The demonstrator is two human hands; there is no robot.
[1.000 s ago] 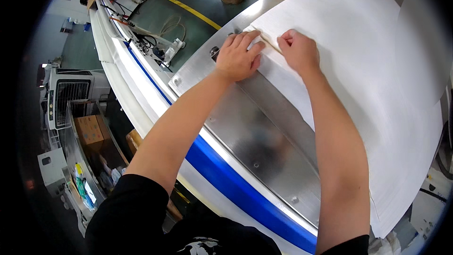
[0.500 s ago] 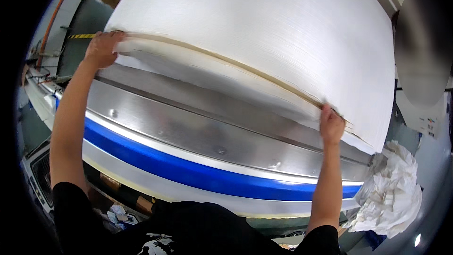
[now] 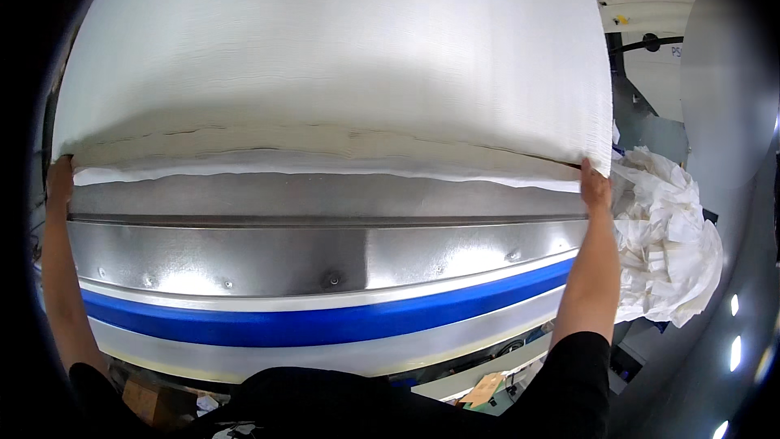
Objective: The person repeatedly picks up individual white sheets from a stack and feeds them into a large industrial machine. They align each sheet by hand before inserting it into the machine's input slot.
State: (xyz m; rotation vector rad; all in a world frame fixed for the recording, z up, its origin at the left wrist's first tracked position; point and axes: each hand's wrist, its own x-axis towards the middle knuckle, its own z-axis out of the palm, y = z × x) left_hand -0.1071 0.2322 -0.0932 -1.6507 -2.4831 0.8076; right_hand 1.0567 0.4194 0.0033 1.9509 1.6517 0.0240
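Note:
A broad white sheet [image 3: 341, 41] with a finely creased surface fills the upper middle; whether it is cloth or paper I cannot tell. Along its near side runs a cream, layered-looking edge [image 3: 349, 142]. Under that edge shows a thinner white layer [image 3: 325, 164]. My left hand [image 3: 61, 180] is closed on the near left corner, its fingers partly hidden. At the near right corner my right hand [image 3: 595, 185] grips the same edge, its fingertips hidden beneath or behind it. Both arms are stretched forward.
A metal ledge [image 3: 268, 248] with small bolts lies on the near side of the sheet, followed by a blue strip [image 3: 325, 321] and a pale rail [image 3: 325, 355]. Crumpled white material [image 3: 666, 236] is heaped at the right. Below right lies a brown piece [image 3: 485, 389].
The view has turned, so the sheet's slanting near edge now runs nearly level. My hands are wider apart, with the right one out at the corner. Both still hold the edge.

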